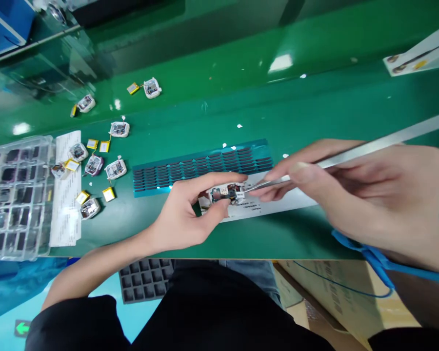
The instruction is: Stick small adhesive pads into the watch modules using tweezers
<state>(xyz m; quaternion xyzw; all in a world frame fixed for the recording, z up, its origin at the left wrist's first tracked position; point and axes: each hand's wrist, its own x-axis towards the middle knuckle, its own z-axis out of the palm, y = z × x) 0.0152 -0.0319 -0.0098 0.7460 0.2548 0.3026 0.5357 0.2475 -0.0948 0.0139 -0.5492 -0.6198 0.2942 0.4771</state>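
Between the thumb and fingers of my left hand (190, 209) is a small white device housing (225, 193) with its circuit board exposed. My right hand (366, 180) is closed around metal tweezers (336, 160), whose tip reaches the right end of the housing. Whether the tip grips a part there is too small to tell. Under both hands lies a white printed sheet (274, 207), and just behind it a blue sheet (149, 185) carries rows of dark strips. A blue wrist strap (376, 258) circles my right wrist.
Several open white housings (116, 169) with yellow batteries (109, 194) lie on the green table at left. A clear compartment tray (18, 195) and a paper strip (66, 219) are at far left. A white bracket (420, 53) stands back right. Below the edge are a black tray (144, 280) and cardboard (336, 287).
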